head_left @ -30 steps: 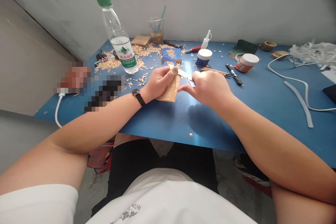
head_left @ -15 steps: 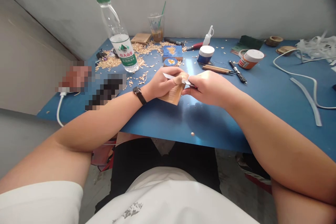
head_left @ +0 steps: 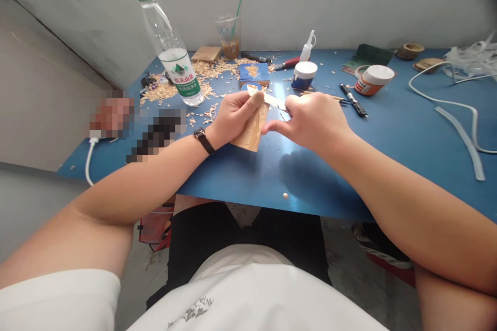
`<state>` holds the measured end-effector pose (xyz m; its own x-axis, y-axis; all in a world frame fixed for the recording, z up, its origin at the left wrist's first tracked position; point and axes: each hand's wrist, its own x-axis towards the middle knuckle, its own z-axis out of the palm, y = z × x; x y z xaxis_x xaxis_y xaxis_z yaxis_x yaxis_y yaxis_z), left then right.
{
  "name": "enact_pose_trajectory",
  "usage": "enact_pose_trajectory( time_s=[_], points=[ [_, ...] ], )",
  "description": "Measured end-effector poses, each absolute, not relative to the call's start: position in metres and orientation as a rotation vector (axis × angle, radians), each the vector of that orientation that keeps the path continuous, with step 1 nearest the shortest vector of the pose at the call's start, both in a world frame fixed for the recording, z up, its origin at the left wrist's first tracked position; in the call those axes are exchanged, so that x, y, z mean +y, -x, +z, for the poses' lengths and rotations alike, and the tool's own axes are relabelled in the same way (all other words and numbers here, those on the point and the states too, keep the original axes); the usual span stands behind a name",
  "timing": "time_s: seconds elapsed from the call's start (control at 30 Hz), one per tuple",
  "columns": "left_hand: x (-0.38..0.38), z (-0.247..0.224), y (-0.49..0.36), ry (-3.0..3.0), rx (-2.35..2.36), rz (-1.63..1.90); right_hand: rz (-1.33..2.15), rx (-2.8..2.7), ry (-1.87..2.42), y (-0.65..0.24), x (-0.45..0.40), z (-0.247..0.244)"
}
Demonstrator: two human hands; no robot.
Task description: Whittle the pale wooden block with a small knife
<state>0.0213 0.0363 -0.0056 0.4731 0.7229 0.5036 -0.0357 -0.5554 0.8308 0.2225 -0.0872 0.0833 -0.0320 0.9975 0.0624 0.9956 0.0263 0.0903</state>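
Observation:
My left hand (head_left: 233,118) is wrapped around a pale wooden block (head_left: 247,137) above the front of the blue table, its thumb lying along the top. The block tilts, and its lower end shows carved, uneven faces. Closed on a knife (head_left: 274,101), my right hand (head_left: 320,119) is just right of the block. The knife's light, flat blade points left toward the block's upper end, by my left thumb. The fingers hide most of the handle. My right thumb reaches toward the block's right edge; I cannot tell whether it touches.
A tall water bottle (head_left: 180,75) stands at left among wood shavings (head_left: 159,90). Behind my hands lie a blue-painted block (head_left: 254,73) and a blue jar (head_left: 304,76). An orange jar (head_left: 373,81), a pen (head_left: 353,101) and white cable (head_left: 466,108) are at right.
The knife and my right hand have shifted right, and the blade shows more to the right of my left thumb. My left hand still holds the block. The view has moved slightly.

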Motion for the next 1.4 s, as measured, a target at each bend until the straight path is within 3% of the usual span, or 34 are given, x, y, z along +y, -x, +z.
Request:
enact_pose_trajectory(
  time_s=[0.3, 0.6, 0.93, 1.2, 1.4],
  points=[
    [0.032, 0.007, -0.02, -2.03, 0.346, 0.992, 0.103, 2.633, -1.762, -0.234, -0.097, 0.083],
    [0.038, 0.0, -0.019, -2.012, 0.335, 1.016, 0.185, 2.469, -1.971, -0.228, -0.092, 0.071],
    [0.027, 0.003, -0.021, -1.949, 0.486, 1.153, 0.522, 2.477, -2.165, -0.239, -0.085, 0.051],
    [0.028, 0.009, -0.019, -2.042, 0.388, 1.026, 0.057, 2.656, -1.734, -0.234, -0.104, 0.089],
    [0.031, 0.009, -0.017, -2.019, 0.37, 0.942, -0.029, 2.587, -1.804, -0.235, -0.103, 0.091]
  ],
)
